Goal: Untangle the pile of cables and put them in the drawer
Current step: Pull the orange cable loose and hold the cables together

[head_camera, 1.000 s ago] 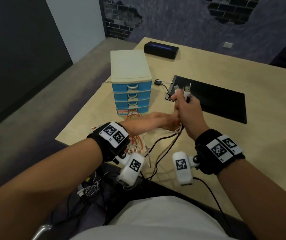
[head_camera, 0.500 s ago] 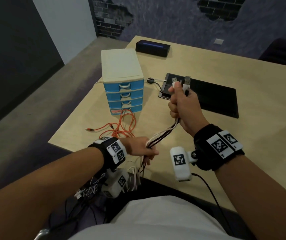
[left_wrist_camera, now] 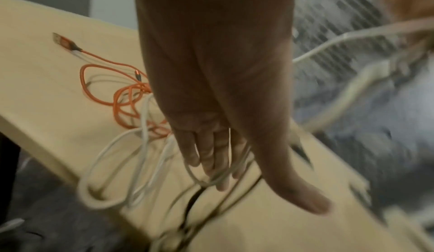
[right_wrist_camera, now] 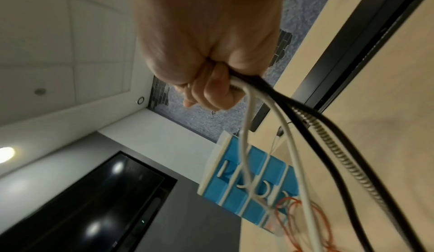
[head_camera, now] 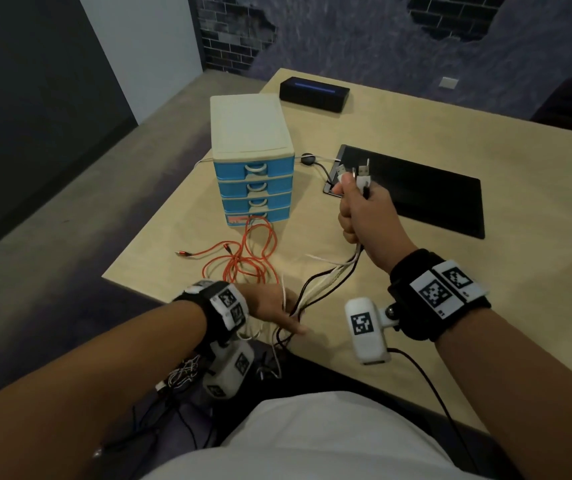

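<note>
My right hand (head_camera: pixel 360 211) is raised over the table and grips a bundle of black and white cables (head_camera: pixel 333 278), their USB plugs (head_camera: pixel 359 173) sticking up out of the fist. The right wrist view shows that fist (right_wrist_camera: pixel 211 85) wrapped around the cables (right_wrist_camera: pixel 293 126). The bundle sags down to my left hand (head_camera: pixel 274 311) at the table's near edge. The left hand's fingers (left_wrist_camera: pixel 220 163) are straight, with white cable loops (left_wrist_camera: pixel 140 144) draped through them. A loose orange cable (head_camera: pixel 246 258) lies in front of the blue drawer unit (head_camera: pixel 253 188), whose drawers are all shut.
A black mat (head_camera: pixel 416 192) lies right of the drawer unit, with a small device at its left edge. A black box (head_camera: pixel 314 93) stands at the back. More thin cables (head_camera: pixel 180 375) hang below the table's near edge (head_camera: pixel 132 284) by my lap.
My left hand slid down the bundle to the table's near edge and its grip loosened into straight fingers. The right hand stays up, still holding the plug ends.
</note>
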